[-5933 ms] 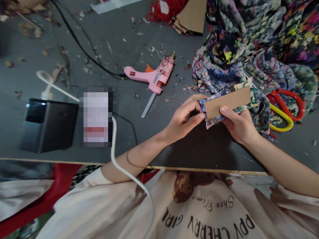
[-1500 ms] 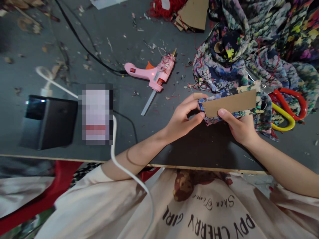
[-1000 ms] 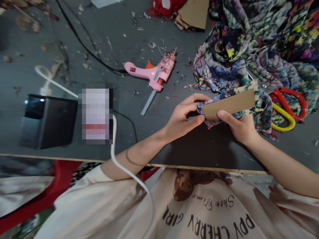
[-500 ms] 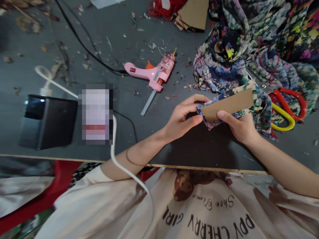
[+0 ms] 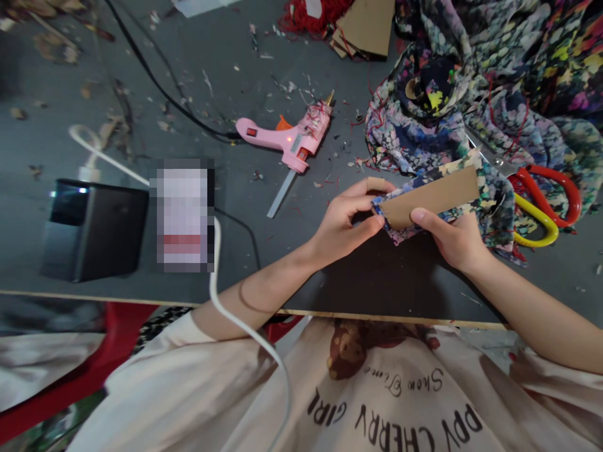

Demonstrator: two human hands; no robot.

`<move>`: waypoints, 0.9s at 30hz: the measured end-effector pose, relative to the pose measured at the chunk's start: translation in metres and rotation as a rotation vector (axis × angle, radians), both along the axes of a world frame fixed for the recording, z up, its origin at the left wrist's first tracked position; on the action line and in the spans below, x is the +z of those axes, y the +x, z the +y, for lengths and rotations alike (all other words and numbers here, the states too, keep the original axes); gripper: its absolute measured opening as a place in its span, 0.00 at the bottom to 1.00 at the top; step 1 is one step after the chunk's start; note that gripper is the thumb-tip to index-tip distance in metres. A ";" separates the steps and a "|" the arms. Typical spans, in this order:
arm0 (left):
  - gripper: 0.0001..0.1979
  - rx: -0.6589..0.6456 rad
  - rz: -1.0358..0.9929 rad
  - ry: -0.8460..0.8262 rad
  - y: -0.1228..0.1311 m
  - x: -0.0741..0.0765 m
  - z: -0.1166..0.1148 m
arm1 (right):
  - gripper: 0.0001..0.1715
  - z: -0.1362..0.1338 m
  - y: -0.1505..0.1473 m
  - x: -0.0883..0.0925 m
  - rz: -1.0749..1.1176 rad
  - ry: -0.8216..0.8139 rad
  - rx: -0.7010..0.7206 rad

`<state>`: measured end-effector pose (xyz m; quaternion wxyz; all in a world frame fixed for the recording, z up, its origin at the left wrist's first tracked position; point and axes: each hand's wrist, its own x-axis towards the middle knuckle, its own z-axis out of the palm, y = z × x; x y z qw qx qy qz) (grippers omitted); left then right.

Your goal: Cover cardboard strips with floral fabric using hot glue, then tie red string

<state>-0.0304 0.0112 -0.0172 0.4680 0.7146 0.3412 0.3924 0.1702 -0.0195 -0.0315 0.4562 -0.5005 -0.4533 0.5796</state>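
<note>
Our right grip (image 5: pixel 455 242) clamps card (image 5: pixel 436 195) on cloth (image 5: pixel 419 181); beside it, our left grip (image 5: pixel 346 223) pinches cloth: we should tension evenly.

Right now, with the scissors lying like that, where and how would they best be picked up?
Probably by the red loop and yellow loop, coming from the person's right: both loops point that way and show whole, while the blades point away, toward the upper left, among the flowered cloth. The right hand is nearer, but holds the cardboard.
</note>
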 end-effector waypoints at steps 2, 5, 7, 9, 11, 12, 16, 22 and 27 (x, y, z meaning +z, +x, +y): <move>0.19 0.003 0.007 -0.001 0.000 0.000 0.000 | 0.19 0.000 0.001 -0.001 -0.007 0.003 -0.006; 0.20 -0.002 0.009 -0.007 0.000 0.001 0.000 | 0.20 0.000 0.001 -0.003 -0.017 0.002 -0.012; 0.21 -0.009 0.005 -0.007 0.000 0.001 0.000 | 0.20 0.000 0.002 -0.003 -0.010 -0.002 -0.017; 0.21 -0.023 -0.005 -0.008 0.000 0.002 0.000 | 0.21 0.000 0.003 -0.003 0.007 -0.015 -0.019; 0.20 -0.028 -0.011 -0.013 0.000 0.003 0.000 | 0.22 0.001 0.003 -0.002 0.025 -0.033 -0.019; 0.19 -0.022 -0.013 -0.015 0.000 0.003 0.000 | 0.22 0.001 0.003 -0.001 0.030 -0.037 -0.018; 0.15 0.034 0.000 -0.027 0.001 0.002 -0.001 | 0.20 0.001 0.003 -0.003 0.015 -0.013 -0.015; 0.15 0.053 0.050 -0.029 0.002 0.002 0.000 | 0.18 0.000 0.003 -0.007 -0.001 0.030 -0.023; 0.16 0.054 0.016 0.016 0.003 0.004 0.000 | 0.18 -0.001 0.003 -0.004 -0.017 -0.002 -0.010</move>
